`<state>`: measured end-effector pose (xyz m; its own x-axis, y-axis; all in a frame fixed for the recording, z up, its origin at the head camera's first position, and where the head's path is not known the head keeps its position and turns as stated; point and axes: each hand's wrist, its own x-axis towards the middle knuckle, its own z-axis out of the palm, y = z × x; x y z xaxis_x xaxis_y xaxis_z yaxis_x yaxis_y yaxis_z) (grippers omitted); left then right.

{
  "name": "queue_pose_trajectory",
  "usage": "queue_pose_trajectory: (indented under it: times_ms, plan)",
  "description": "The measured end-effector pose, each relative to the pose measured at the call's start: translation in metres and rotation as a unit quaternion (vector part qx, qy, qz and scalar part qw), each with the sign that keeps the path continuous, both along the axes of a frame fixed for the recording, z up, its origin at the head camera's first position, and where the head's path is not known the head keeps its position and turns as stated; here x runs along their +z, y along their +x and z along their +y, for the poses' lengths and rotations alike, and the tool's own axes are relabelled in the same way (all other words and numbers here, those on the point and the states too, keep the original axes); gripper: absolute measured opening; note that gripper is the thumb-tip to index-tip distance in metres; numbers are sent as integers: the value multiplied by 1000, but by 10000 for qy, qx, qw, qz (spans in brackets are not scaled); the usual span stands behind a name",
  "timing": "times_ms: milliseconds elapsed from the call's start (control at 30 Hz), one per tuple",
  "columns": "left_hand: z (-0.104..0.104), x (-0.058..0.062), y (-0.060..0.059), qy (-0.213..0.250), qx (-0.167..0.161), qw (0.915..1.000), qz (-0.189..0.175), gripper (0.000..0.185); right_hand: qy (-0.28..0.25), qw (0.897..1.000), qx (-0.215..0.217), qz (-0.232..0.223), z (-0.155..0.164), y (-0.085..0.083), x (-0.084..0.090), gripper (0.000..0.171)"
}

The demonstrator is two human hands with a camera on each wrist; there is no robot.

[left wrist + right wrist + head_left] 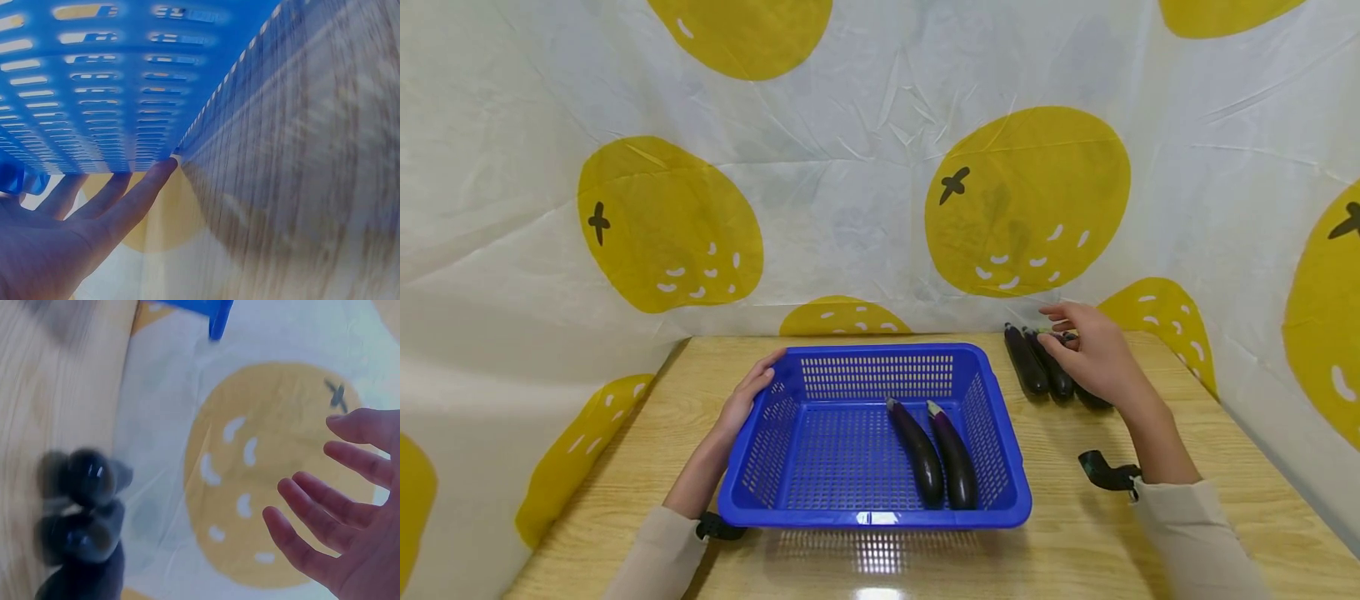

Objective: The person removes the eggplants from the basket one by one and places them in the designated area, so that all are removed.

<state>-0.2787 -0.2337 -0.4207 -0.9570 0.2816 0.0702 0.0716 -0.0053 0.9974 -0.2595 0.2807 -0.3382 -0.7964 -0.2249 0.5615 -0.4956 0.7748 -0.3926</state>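
Note:
A blue plastic basket [871, 518] with slotted walls stands on the table. Two dark purple eggplants lie side by side in its right half, a left eggplant [917, 454] and a right eggplant [955, 462]. My left hand [748, 400] rests at the basket's far left corner; the left wrist view shows straight fingers [134, 203] against the outer wall, the thumb hidden there. To the right of the basket, three more eggplants [1026, 362] lie in a row. Over them hovers my right hand [1093, 350], fingers spread and holding nothing; the right wrist view shows it apart from the eggplants [90, 478].
The wooden table [1052, 533] ends at the back against a white sheet [842, 217] printed with yellow fruit. The sheet also rises along both sides. A dark wrist strap piece [1105, 473] sticks out from the right sleeve.

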Motion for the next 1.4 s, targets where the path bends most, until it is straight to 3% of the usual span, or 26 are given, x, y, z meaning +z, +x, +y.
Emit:
queue_pose_trajectory:
  times_ms: [367, 600, 767, 1000, 1133, 1400]
  plan:
    - [0, 0, 0, -21, -13, 10000, -32, 54, 182, 9983, 465, 292, -39, 10, 4, 38]
    - [-1, 2, -1, 18, -35, 10000, 44, 54, 790, 9948, 640, 2, -58, 15, 9, 38]
    - [0, 0, -1, 63, -64, 10000, 33, 54, 1520, 9853, 778, 63, -71, 17, 26, 38]
    - [0, -1, -2, 151, -99, 9998, 11, 54, 2338, 9641, 1257, 38, -95, 15, 51, 40]
    - [-1, -1, -1, 168, -95, 9998, -7, 54, 2444, 9548, 1629, -447, -111, 6, 58, 40]
    - [1, 1, -1, 69, -17, 10000, 12, 54, 2039, 9267, 2397, -2052, -135, -15, 60, 39]
